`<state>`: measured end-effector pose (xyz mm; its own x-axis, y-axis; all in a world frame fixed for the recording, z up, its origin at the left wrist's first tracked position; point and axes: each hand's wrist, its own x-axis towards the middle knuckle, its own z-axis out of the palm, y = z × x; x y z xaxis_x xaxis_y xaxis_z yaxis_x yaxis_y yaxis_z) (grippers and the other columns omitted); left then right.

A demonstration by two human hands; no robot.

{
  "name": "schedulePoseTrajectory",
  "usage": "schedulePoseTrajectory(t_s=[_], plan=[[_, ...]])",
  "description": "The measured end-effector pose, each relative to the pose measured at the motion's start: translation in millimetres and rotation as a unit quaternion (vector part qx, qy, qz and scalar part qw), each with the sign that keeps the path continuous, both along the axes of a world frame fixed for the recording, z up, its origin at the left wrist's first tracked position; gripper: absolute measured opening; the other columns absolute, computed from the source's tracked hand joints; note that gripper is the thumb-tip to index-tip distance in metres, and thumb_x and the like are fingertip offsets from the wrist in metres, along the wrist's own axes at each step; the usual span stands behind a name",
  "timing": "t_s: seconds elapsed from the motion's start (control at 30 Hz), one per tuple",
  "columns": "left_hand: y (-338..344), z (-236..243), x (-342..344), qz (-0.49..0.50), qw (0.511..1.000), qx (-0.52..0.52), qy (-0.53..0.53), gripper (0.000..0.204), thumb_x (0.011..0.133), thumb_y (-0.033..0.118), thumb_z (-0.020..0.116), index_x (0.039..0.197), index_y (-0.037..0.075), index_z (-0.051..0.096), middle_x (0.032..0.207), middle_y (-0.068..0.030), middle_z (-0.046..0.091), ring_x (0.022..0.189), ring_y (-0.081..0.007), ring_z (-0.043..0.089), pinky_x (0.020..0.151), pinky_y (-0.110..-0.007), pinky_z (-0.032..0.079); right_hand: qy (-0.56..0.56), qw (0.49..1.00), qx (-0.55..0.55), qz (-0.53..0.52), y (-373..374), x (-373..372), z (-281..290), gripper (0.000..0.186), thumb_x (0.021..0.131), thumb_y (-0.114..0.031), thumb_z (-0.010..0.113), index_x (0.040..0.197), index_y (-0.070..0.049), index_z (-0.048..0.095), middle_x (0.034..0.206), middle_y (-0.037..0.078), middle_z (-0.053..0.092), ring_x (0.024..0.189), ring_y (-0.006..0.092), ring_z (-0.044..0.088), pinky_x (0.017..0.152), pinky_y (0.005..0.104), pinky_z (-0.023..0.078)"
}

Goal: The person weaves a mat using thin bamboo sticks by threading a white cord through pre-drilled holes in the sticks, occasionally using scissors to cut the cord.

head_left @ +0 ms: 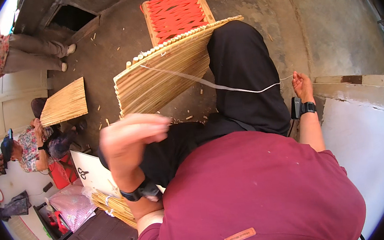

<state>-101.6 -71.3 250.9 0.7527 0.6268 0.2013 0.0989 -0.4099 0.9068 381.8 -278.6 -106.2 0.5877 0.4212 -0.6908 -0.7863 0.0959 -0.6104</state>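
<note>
A panel of pale reed stalks [168, 66], laid side by side, stands tilted in front of me against my raised knee. From near its upper left edge a thin white string [226, 88] runs slackly across my knee to my right hand [303, 86]. That hand is out to the right, its fingers closed on the string in a pinch. My left hand [133, 131] is raised just below the panel's lower left part. Motion smears its fingers, so I cannot tell whether anything is between them.
A wooden stool [177, 12] with red webbing stands beyond the panel. At left, a seated person [33, 151] holds a similar panel [66, 103]; another person [23, 50] stands farther back. Scissors [82, 173] lie on a white board, beside bundled stalks [112, 208]. Scraps litter the floor.
</note>
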Motion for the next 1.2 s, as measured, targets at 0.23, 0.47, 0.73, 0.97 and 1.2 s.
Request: schedulePoseTrajectory(t_s=[0.23,0.47,0.73,0.97,1.2], plan=[[36,-32,-20,0.377,0.916,0.032,-0.136,0.027,0.091,0.005,0.059,0.115,-0.005,0.054,0.108,-0.0137,0.063,0.095,-0.0207,0.063,0.083,-0.031,0.052,-0.237,0.97,0.012,0.058,62,-48,98,0.01,0.093,-0.015,0.06,0.099,-0.006,0.058,0.08,0.003,0.062,0.063,0.0116,0.059,0.055,0.0237,0.048],[35,-67,-2,0.357,0.928,-0.03,-0.097,0.036,0.08,-0.001,0.074,0.112,-0.001,0.058,0.104,-0.0058,0.063,0.096,-0.0128,0.06,0.086,-0.026,0.047,-0.371,0.895,0.143,0.203,137,-124,218,0.008,0.089,-0.009,0.064,0.094,-0.003,0.065,0.074,0.001,0.061,0.059,0.0065,0.055,0.053,0.0198,0.044],[42,-60,8,0.372,0.926,0.056,-0.038,0.023,0.079,0.002,0.075,0.099,0.0,0.063,0.097,0.0008,0.058,0.084,-0.007,0.054,0.077,-0.021,0.045,-0.473,0.741,0.274,0.39,181,-228,289,0.008,0.082,-0.007,0.066,0.081,-0.001,0.061,0.07,-0.001,0.057,0.059,0.0042,0.048,0.053,0.0222,0.04],[41,-50,17,0.368,0.929,0.037,-0.006,0.014,0.082,0.004,0.072,0.093,0.0,0.064,0.087,0.0022,0.059,0.081,-0.0051,0.052,0.073,-0.019,0.043,-0.482,0.717,0.294,0.41,197,-260,294,0.004,0.085,-0.006,0.066,0.087,-0.003,0.064,0.061,-0.007,0.045,0.055,0.0011,0.038,0.05,0.0201,0.032],[45,-51,28,0.36,0.932,0.042,-0.035,0.009,0.085,0.003,0.069,0.092,0.0,0.064,0.081,0.0033,0.059,0.075,-0.0045,0.05,0.07,-0.019,0.041,-0.496,0.695,0.285,0.436,198,-268,288,0.022,0.08,-0.007,0.061,0.1,-0.002,0.067,0.059,0.008,0.057,0.051,0.0146,0.053,0.051,0.0294,0.044]])
